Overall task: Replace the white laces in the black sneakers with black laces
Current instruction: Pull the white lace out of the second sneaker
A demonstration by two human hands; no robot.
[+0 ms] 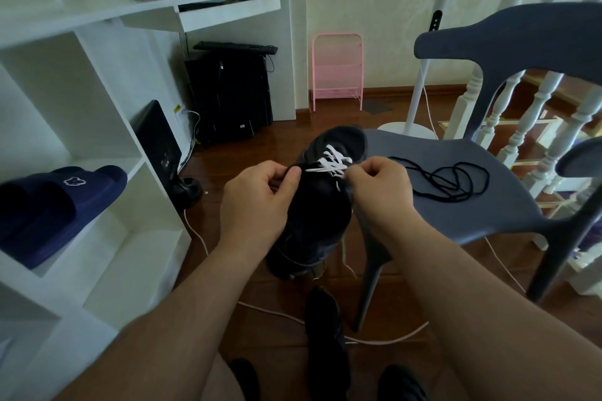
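The left hand grips the near left side of the sneaker, fingers curled over its edge by the tongue, thumb pressed against the upper. The right hand sits on the shoe's right side, its thumb and forefinger pinching the white lace where it crosses the eyelets; the other fingers are curled in. Both hands are level with each other, with the laced part of the shoe between them and just beyond the fingertips.

The sneaker is held up in the air between the hands, toe pointing away from the person and heel hanging down toward the floor. The white lace is threaded only in the upper rows near the toe end, loose and uneven, with one short end trailing down beside the right thumb.

To the right of the right hand, near but not touching it, the black laces lie in a loose tangle on the seat of a grey chair. The sneaker's toe overlaps the left edge of that seat in the view; whether it touches the seat cannot be told.

Below the held shoe, a second dark sneaker stands on the wooden floor, between the person's forearms. A white cable runs across the floor near it.

On the left is a white shelf unit with a navy slide on one shelf. Farther back are a pink rack against the wall and a white fan stand.
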